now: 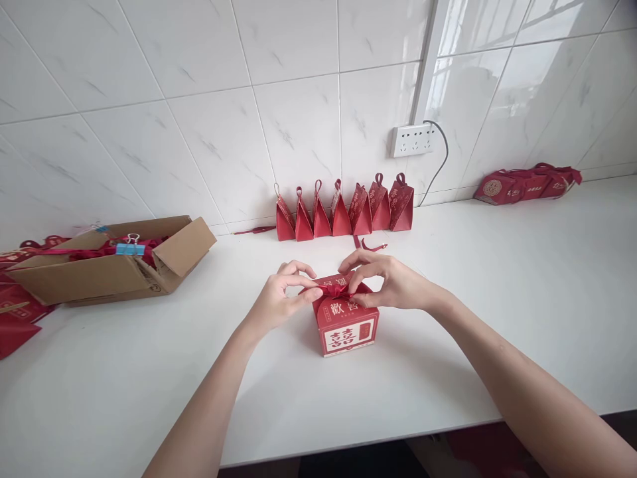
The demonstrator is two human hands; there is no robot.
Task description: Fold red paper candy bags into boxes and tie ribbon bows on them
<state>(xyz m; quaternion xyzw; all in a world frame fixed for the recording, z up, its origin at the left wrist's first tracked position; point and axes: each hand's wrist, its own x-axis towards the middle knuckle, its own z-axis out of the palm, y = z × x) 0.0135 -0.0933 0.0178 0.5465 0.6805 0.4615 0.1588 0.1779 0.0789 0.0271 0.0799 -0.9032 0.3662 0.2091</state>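
A red gift box (347,332) with printed characters stands upright on the white counter in front of me. Across its top lies a dark red ribbon (334,290), knotted or bowed at the middle. From the left, my left hand (284,295) pinches the ribbon between thumb and forefinger. On the other side, my right hand (383,280) grips the ribbon near the knot, its fingers bent over the box top. Part of the lid and the right end of the ribbon are hidden behind my right fingers.
Against the tiled wall stands a row of small red triangular boxes (341,216) with loops. An open cardboard box (99,282) with ribbons and a blue binder clip (130,249) sits left. Red packages (527,186) lie far right. A loose ribbon piece (373,246) lies behind the gift box.
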